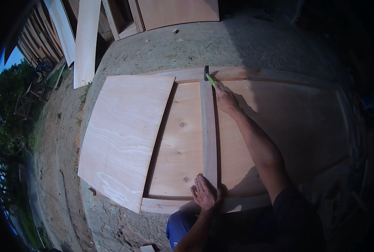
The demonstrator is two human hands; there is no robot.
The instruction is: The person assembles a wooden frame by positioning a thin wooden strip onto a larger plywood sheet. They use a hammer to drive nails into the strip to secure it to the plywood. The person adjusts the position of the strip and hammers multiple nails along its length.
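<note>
A hammer with a dark head and a bright green handle is in my right hand, whose fingers are wrapped round the handle. Its head rests at or just above the far end of a wooden crossbar. My left hand lies flat on the crossbar's near end, fingers stretched out. The crossbar spans a long wooden frame backed with plywood. A loose pale plywood sheet covers the frame's left end.
Dirt and rough concrete ground surround the frame. Beyond it a pale board and a larger panel lean upright. A small wood block lies near my knee. Deep shadow hides the right side.
</note>
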